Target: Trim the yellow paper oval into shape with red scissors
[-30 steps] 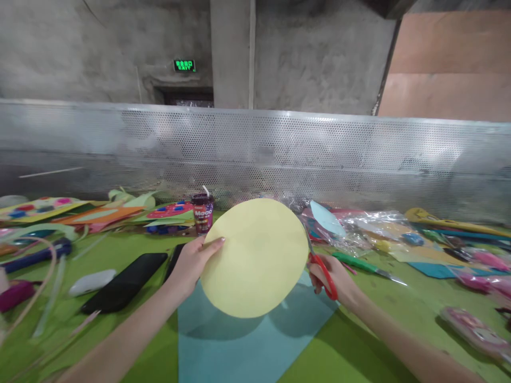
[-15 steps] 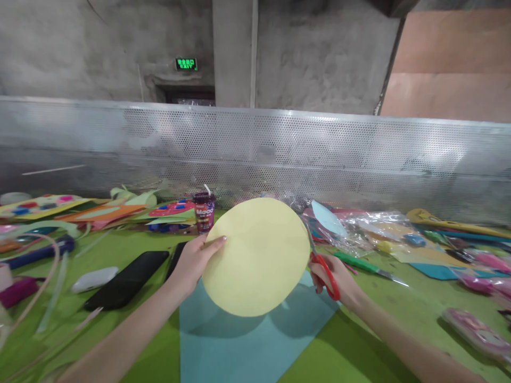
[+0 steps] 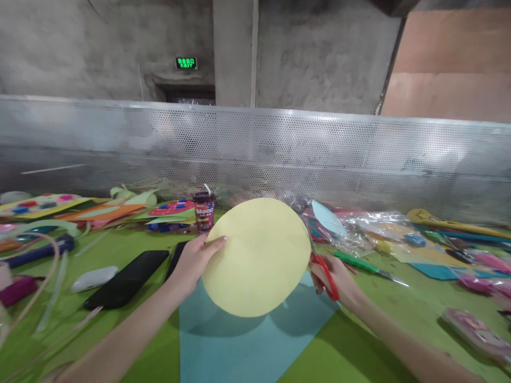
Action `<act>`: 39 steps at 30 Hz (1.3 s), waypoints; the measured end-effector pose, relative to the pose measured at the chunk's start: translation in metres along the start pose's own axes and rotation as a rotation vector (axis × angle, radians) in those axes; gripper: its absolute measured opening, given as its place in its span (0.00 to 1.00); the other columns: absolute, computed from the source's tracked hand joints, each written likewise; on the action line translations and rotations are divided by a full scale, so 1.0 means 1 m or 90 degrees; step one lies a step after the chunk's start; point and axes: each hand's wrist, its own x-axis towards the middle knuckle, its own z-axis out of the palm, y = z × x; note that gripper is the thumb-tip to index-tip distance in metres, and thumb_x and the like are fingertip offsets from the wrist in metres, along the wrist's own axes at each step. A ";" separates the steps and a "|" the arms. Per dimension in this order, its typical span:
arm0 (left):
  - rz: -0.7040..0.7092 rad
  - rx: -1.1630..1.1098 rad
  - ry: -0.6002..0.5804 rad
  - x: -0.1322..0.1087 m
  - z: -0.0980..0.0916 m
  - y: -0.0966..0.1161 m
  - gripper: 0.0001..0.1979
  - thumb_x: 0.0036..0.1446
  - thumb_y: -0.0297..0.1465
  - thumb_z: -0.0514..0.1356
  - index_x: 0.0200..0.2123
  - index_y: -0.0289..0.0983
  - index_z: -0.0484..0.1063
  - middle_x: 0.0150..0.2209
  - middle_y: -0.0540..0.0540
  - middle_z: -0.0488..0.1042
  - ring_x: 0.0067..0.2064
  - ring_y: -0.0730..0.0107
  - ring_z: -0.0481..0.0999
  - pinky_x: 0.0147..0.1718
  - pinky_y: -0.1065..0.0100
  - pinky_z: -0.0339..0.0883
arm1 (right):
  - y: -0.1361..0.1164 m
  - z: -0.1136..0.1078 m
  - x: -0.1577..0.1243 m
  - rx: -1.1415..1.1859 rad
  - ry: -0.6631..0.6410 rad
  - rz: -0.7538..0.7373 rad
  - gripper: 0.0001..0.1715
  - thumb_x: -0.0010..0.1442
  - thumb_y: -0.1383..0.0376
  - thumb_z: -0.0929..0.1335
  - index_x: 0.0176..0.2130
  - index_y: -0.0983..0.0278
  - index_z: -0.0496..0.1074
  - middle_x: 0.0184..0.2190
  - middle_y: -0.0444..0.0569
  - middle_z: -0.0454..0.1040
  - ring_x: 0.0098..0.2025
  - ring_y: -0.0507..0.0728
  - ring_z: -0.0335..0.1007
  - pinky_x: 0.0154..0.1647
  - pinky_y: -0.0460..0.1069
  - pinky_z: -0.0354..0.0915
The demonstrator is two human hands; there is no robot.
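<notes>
My left hand [image 3: 194,261] pinches the left edge of a pale yellow paper disc [image 3: 257,257] and holds it up above the table. Red-handled scissors [image 3: 324,271] are gripped in my right hand [image 3: 338,280], with the blades at the disc's right edge. Under the disc a light blue paper sheet [image 3: 247,340] lies flat on the green table [image 3: 375,340].
Two black phones [image 3: 128,279] and a white oval object [image 3: 93,277] lie to the left. A dark drink cup [image 3: 204,211] stands behind the disc. Coloured paper cut-outs [image 3: 99,213] and plastic bags of craft supplies [image 3: 375,229] crowd the back. A perforated metal barrier [image 3: 279,154] runs behind the table.
The yellow disc has turned very slightly in my hands; both hands stay almost where they were.
</notes>
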 end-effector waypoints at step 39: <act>0.043 0.089 0.035 0.010 -0.014 0.001 0.19 0.40 0.40 0.60 0.36 0.35 0.70 0.33 0.42 0.76 0.30 0.60 0.75 0.27 0.65 0.69 | 0.004 -0.001 0.000 -0.071 0.033 0.015 0.09 0.47 0.63 0.59 0.20 0.65 0.59 0.11 0.40 0.62 0.11 0.48 0.59 0.11 0.43 0.58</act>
